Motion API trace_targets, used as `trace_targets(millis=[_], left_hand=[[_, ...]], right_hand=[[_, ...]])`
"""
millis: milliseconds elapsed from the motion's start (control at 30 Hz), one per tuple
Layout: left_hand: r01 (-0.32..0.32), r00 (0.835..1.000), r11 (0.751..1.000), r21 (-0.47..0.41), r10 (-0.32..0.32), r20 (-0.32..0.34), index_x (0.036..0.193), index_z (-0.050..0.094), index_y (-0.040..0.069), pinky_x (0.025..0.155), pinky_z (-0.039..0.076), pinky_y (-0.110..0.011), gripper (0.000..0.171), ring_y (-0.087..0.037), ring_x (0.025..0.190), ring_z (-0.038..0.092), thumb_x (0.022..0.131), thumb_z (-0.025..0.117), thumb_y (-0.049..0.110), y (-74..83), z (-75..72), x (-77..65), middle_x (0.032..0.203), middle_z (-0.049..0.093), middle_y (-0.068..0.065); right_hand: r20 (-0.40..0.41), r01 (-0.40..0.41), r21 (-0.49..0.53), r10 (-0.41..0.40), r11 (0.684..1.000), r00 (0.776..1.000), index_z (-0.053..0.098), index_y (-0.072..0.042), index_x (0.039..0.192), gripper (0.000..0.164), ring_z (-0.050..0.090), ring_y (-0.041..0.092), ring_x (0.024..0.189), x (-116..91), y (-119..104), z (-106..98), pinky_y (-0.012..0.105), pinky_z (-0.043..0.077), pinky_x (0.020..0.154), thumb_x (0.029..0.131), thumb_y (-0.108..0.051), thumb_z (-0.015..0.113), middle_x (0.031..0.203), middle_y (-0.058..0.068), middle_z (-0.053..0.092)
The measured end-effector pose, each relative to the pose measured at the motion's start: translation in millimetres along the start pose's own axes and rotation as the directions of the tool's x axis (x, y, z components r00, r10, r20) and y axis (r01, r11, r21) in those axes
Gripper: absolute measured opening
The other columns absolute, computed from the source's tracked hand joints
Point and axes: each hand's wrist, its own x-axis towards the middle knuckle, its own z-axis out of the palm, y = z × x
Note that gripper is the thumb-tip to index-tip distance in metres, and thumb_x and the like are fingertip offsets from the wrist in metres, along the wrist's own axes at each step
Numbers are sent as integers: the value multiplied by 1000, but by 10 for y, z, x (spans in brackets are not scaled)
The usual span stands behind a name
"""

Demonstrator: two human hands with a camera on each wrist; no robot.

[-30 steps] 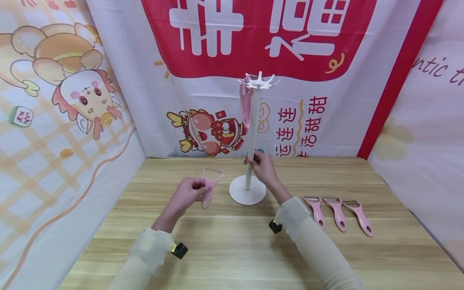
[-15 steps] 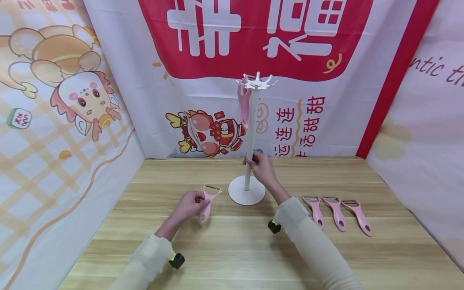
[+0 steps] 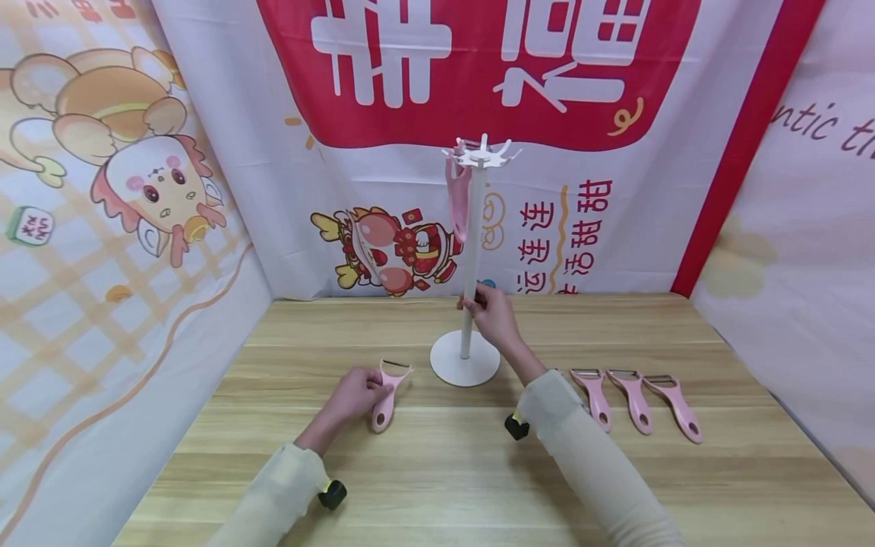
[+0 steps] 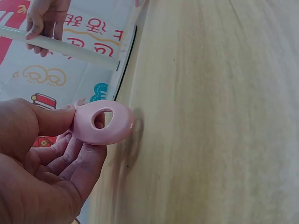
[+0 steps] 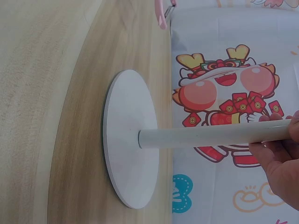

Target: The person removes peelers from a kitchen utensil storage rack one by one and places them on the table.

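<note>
My left hand (image 3: 358, 393) pinches a pink peeler (image 3: 385, 409) between thumb and fingers, left of the stand, with its blade end pointing away from me. In the left wrist view the holed handle end (image 4: 124, 125) sticks out past the fingertips, close to the tabletop. My right hand (image 3: 494, 319) grips the white pole (image 3: 473, 266) of a hook stand below its middle. The stand's round base (image 5: 131, 172) sits flat on the table. Another pink peeler (image 3: 458, 199) hangs from the left side of the white hook ring (image 3: 481, 156) on top.
Several pink peelers lie at the right, among them a middle one (image 3: 632, 401) and an outer one (image 3: 675, 406); one is mostly hidden by the right sleeve (image 3: 555, 399). Printed cloth (image 3: 383, 175) stands behind the wooden table (image 3: 437, 471).
My left hand has brought its peeler down and slightly towards me, nearer the tabletop. The right hand keeps its hold on the pole, and the stand has stayed in place.
</note>
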Motion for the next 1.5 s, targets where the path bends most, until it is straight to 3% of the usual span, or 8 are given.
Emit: trace_targets(millis=[533, 733, 933, 1167, 1367, 1500], left_hand=[[21, 1000, 1000, -12, -21, 24, 90, 69, -1, 51, 44, -18, 9, -11, 61, 55, 89, 70, 7, -103, 53, 36, 73, 65, -6], [-24, 1000, 996, 88, 22, 21, 76, 66, 6, 49, 39, -18, 16, -9, 56, 49, 89, 72, 12, -93, 46, 36, 66, 59, 0], [-104, 995, 957, 272, 100, 30, 65, 60, 12, 48, 35, -19, 29, -10, 52, 45, 90, 72, 21, -57, 10, 23, 59, 55, 3], [-144, 989, 884, 445, 145, 34, 64, 60, 17, 51, 35, -22, 33, -11, 52, 45, 92, 70, 31, -62, -27, 29, 56, 54, 5], [-152, 987, 848, 509, 153, 40, 61, 60, 18, 50, 33, -23, 37, -12, 51, 44, 93, 68, 34, -59, -78, 42, 55, 52, 5], [-136, 989, 823, 552, 149, 20, 62, 59, 17, 47, 32, -24, 39, -12, 50, 43, 95, 66, 35, 46, -128, 33, 56, 50, 4]], right_hand=[[0, -6, -2, 6, 1000, 1000, 66, 4, 111, 17, 70, 29, 101, 3, 3, 4, 42, 57, 97, 99, -4, 57, 102, 17, 71], [-6, -5, 0, 5, 1000, 1000, 67, 2, 109, 15, 70, 29, 101, -3, -17, 2, 42, 57, 98, 99, -4, 57, 102, 16, 71], [0, -16, 7, 16, 1000, 1000, 67, 1, 109, 15, 69, 29, 103, -15, -31, -4, 43, 56, 99, 99, -4, 57, 101, 15, 72], [-6, -15, -2, 15, 1000, 1000, 67, 3, 110, 16, 69, 30, 103, -14, -25, 2, 44, 56, 98, 100, -3, 56, 100, 16, 72], [2, -23, 0, 23, 1000, 1000, 67, 0, 109, 15, 69, 30, 104, -15, -32, -3, 43, 56, 99, 100, -5, 57, 101, 15, 72], [8, -19, -1, 19, 1000, 1000, 67, 0, 111, 16, 70, 29, 104, -20, -34, -5, 43, 56, 99, 99, -6, 57, 102, 15, 72]])
